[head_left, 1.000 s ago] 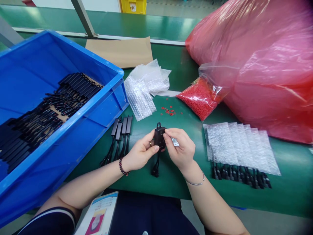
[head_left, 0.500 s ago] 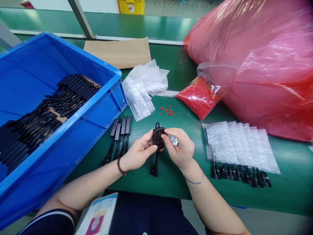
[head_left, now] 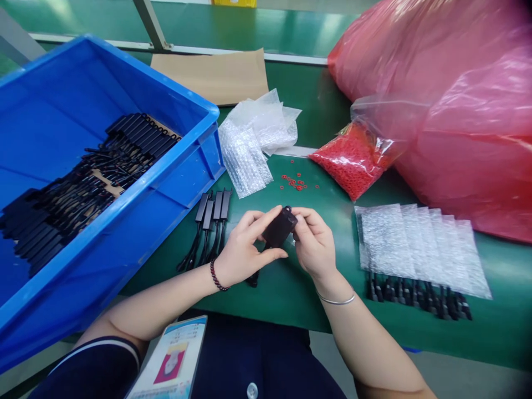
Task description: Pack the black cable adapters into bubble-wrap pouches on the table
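Observation:
A small black box with a hanging loop and a cable [head_left: 280, 228] is held between both hands over the green table. My left hand [head_left: 248, 239] is closed round its left side, thumb below and fingers along the upper edge. The fingers of my right hand [head_left: 312, 239] pinch its upper right corner; a bit of shiny film shows behind them. Beneath my left hand the black cable end [head_left: 252, 279] pokes out. Left of my hands lie several similar black boxes with cables [head_left: 213, 213]. Small red rings [head_left: 297, 183] are scattered beyond my hands.
A blue bin [head_left: 166, 183] of black cabled boxes fills the left. Bubble bags [head_left: 249, 144] and brown cardboard [head_left: 211, 77] lie behind. At right are a bag of red rings [head_left: 351, 158], a big pink plastic bag [head_left: 457, 111] and a row of filled bubble bags [head_left: 419, 244].
Both hands have tilted and turned the black box, so its plain side now shows. My left fingers have shifted to its upper edge. The whole view has moved slightly.

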`<state>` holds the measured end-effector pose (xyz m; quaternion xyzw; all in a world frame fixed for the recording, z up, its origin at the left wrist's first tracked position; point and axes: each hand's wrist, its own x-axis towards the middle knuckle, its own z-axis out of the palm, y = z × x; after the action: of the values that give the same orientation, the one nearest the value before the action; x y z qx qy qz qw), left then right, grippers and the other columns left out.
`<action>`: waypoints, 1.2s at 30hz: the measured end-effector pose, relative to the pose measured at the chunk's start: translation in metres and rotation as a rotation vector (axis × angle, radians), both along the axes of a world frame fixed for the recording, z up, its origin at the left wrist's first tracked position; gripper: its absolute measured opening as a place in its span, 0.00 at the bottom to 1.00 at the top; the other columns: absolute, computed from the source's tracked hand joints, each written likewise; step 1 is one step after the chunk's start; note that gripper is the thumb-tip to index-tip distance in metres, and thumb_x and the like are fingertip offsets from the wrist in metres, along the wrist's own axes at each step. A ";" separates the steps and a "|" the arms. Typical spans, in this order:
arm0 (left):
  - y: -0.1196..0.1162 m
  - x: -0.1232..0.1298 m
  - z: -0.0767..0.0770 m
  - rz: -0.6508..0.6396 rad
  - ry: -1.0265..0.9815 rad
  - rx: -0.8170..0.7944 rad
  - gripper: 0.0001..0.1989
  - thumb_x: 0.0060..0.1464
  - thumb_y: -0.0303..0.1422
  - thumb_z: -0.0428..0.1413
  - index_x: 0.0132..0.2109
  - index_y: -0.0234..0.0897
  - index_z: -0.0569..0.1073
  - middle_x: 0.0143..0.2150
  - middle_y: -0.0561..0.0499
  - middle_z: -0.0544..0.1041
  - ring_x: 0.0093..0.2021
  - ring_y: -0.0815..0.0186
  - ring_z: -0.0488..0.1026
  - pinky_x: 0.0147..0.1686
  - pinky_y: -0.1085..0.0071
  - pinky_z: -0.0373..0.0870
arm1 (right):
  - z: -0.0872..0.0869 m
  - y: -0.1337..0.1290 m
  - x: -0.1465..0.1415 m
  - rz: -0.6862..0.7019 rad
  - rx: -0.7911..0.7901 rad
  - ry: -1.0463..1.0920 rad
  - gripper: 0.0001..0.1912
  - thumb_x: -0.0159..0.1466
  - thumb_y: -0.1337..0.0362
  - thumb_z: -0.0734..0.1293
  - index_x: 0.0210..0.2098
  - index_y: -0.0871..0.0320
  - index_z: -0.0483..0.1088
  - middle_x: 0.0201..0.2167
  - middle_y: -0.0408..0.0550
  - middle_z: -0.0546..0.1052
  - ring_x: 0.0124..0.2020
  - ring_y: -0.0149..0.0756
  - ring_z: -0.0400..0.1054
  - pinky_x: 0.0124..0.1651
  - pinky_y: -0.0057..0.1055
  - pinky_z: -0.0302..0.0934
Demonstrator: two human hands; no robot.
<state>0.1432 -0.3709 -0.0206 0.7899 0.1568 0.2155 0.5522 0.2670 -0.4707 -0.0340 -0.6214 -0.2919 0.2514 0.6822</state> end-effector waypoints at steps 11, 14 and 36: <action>0.002 -0.002 -0.001 0.018 0.056 0.352 0.39 0.46 0.34 0.62 0.63 0.47 0.55 0.44 0.48 0.61 0.45 0.64 0.65 0.45 0.64 0.70 | -0.002 0.009 -0.005 0.117 0.052 0.404 0.12 0.65 0.56 0.58 0.40 0.54 0.69 0.40 0.47 0.74 0.41 0.35 0.69 0.43 0.35 0.66; 0.002 -0.002 -0.002 0.015 0.063 0.333 0.39 0.45 0.35 0.62 0.63 0.47 0.55 0.45 0.48 0.60 0.46 0.63 0.64 0.46 0.63 0.69 | -0.004 0.009 -0.004 0.112 0.032 0.397 0.13 0.65 0.56 0.58 0.43 0.54 0.68 0.40 0.47 0.74 0.40 0.35 0.69 0.43 0.35 0.67; 0.004 0.000 0.001 -0.011 0.064 -0.064 0.35 0.47 0.36 0.61 0.62 0.47 0.58 0.47 0.46 0.62 0.48 0.62 0.65 0.40 0.69 0.73 | -0.008 0.007 0.001 0.079 -0.007 0.218 0.13 0.65 0.55 0.58 0.40 0.55 0.68 0.35 0.46 0.76 0.35 0.33 0.71 0.37 0.33 0.68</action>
<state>0.1432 -0.3674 -0.0191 0.7793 0.1766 0.1819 0.5731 0.2679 -0.4633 -0.0424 -0.5809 -0.2394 0.3450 0.6973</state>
